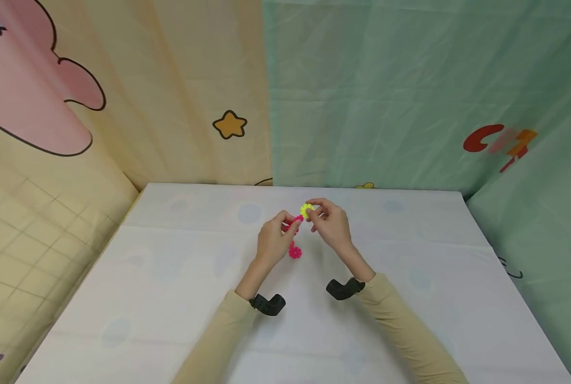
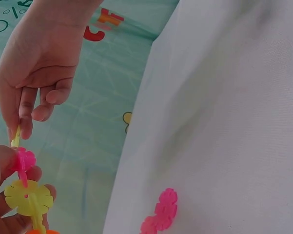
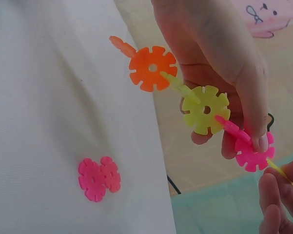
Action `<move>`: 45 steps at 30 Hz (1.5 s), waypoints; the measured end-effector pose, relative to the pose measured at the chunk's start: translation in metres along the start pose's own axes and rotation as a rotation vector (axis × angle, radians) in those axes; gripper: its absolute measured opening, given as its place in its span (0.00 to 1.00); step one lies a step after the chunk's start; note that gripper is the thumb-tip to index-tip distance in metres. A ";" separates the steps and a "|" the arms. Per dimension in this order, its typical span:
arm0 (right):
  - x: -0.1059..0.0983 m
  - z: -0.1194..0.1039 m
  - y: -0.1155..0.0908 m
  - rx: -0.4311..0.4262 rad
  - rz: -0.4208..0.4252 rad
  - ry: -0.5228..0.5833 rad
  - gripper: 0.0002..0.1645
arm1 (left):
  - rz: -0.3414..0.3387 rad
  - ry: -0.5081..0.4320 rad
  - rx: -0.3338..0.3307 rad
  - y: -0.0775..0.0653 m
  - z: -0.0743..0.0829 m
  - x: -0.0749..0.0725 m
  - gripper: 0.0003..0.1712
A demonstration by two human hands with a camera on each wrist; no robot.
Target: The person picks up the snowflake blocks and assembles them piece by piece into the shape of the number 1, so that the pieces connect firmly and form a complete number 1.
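Note:
My left hand [image 1: 273,240] grips a chain of notched plastic discs by a pink disc [image 3: 253,151]. From there the chain runs on through a yellow disc [image 3: 206,110] to an orange disc [image 3: 152,68]. Another yellow disc [image 1: 306,210] is pinched between the thumb and fingers of my right hand [image 1: 332,224]. In the right wrist view it shows edge-on, its rim against the pink disc's slotted edge. Whether it sits inside a slot, I cannot tell. Below the hands, several loose pink discs [image 3: 91,180] lie close together on the table.
A white cloth covers the table [image 1: 170,320]. Behind it hangs a printed curtain [image 1: 386,96], cream on the left and green on the right. Each wrist wears a black camera band [image 1: 268,305] that sticks out inward over the table.

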State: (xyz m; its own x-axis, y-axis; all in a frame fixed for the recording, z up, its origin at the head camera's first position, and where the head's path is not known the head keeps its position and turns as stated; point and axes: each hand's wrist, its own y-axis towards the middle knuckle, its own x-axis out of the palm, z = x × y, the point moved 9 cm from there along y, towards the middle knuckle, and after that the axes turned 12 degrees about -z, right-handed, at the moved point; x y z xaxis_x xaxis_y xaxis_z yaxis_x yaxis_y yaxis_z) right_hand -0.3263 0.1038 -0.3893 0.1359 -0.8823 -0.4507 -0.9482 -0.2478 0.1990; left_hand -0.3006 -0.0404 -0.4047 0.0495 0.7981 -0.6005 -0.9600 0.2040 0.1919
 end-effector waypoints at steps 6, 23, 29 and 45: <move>0.000 -0.004 0.001 -0.011 -0.018 0.026 0.13 | 0.042 0.051 0.048 0.001 0.004 0.000 0.08; -0.004 -0.022 0.002 -0.044 0.001 0.115 0.13 | 0.224 0.145 0.201 -0.004 0.030 -0.014 0.09; -0.003 -0.029 -0.004 -0.045 -0.017 0.157 0.15 | 0.216 0.191 0.221 -0.006 0.034 -0.014 0.09; 0.006 0.000 -0.002 0.087 -0.108 0.088 0.17 | 0.142 0.198 0.172 -0.008 0.013 -0.012 0.09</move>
State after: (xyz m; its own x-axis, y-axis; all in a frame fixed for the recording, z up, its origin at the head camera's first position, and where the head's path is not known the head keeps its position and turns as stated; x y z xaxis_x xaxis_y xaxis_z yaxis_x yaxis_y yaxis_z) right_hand -0.3236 0.0986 -0.3920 0.2595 -0.8851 -0.3864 -0.9475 -0.3108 0.0757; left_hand -0.2896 -0.0440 -0.3888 -0.1532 0.7032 -0.6943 -0.8916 0.2045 0.4039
